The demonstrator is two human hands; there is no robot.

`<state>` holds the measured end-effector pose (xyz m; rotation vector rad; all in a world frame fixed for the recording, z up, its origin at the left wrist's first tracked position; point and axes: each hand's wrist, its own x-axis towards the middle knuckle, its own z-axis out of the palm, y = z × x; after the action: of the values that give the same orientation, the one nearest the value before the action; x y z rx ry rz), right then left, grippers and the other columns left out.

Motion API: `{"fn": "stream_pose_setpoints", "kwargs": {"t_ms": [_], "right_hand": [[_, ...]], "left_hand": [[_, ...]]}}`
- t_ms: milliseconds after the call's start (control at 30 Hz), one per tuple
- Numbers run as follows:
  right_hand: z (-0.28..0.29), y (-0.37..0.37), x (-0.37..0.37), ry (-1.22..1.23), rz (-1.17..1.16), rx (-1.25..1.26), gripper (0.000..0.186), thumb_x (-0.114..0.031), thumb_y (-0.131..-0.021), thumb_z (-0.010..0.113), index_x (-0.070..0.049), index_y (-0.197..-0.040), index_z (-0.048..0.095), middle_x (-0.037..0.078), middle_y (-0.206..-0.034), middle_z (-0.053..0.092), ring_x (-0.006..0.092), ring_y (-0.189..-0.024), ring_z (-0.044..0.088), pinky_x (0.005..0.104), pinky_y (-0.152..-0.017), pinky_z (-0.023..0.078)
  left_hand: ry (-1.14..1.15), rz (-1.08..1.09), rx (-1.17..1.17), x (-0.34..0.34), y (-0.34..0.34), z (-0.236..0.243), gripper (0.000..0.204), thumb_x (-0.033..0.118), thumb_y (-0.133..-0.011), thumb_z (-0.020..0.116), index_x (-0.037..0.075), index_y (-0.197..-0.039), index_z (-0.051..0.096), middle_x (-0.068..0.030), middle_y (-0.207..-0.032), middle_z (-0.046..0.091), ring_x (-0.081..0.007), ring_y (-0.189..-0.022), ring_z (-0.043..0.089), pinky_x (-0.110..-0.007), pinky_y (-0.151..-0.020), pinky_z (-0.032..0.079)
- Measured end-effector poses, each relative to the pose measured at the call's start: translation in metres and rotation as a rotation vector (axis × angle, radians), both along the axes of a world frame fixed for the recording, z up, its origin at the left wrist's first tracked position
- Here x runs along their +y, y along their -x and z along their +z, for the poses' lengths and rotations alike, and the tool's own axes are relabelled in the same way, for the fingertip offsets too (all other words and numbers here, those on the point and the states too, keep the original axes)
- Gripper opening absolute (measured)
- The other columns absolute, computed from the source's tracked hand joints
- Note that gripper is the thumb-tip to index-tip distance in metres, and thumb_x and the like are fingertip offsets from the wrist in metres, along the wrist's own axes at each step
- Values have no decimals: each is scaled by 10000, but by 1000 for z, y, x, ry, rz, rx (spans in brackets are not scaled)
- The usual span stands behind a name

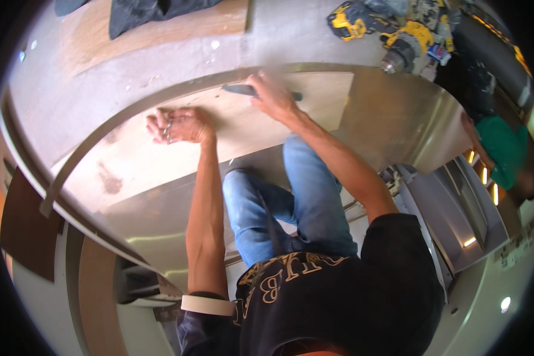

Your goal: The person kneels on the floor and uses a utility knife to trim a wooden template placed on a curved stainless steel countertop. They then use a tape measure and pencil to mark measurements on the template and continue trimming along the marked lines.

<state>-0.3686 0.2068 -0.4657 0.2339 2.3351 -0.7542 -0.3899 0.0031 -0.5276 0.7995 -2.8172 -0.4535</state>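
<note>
My right hand [274, 99], blurred by motion, is closed around a thin dark flat tool [238, 90] whose kind I cannot make out. One end sticks out left of the fingers, the other shows to the right. Underneath lies a pale wooden-looking sheet [130, 157] with brownish smudges. My left hand [183, 126] rests on this sheet with its fingers curled in and a ring on one. Anything inside those fingers is hidden. A long thin metallic strip [98, 133] runs along the sheet's far side, curving in the picture.
A shiny metal panel [391, 113] extends right of the sheet. Yellow-and-black power tools [412, 41] lie at the far right. Black cloth [154, 13] lies on a brown board [190, 32] at the far left. A person in green [501, 151] is at right. A cream tape roll [207, 305] circles my left arm.
</note>
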Motion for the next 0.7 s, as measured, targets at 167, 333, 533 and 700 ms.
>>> {"fn": "stream_pose_setpoints", "kwargs": {"t_ms": [167, 333, 533, 700], "right_hand": [[17, 6, -5, 52, 20, 99, 397, -82, -831, 717, -68, -1158, 491, 185, -1159, 520, 399, -1024, 589, 505, -847, 484], [20, 3, -7, 32, 22, 186, 388, -108, -813, 733, -54, -1137, 526, 182, -1084, 549, 396, -999, 584, 502, -865, 465], [-7, -36, 30, 62, -112, 168, 358, -201, -924, 663, -79, -1250, 575, 159, -1337, 586, 352, -1192, 581, 417, -992, 473], [-16, -145, 150, -247, -508, 484, 345, -212, -1037, 455, -56, -1318, 579, 191, -1276, 607, 383, -1185, 567, 458, -1036, 429]], "left_hand": [[-20, 50, -47, -7, -4, -5, 375, 96, -883, 492, 99, -1256, 460, -173, -1437, 365, -379, -1411, 296, -637, -1155, 130], [2, 52, -9, -5, -3, -6, 416, 111, -860, 508, 99, -1273, 457, -145, -1439, 377, -345, -1407, 315, -610, -1172, 149], [-154, 12, 75, -22, -4, 1, 272, 105, -826, 564, 96, -1092, 619, -138, -1287, 548, -280, -1269, 454, -575, -1089, 279], [219, -306, 185, -242, -22, 10, 327, 193, -928, 573, -29, -1159, 643, -219, -1234, 600, -358, -1208, 521, -478, -1047, 412]]}}
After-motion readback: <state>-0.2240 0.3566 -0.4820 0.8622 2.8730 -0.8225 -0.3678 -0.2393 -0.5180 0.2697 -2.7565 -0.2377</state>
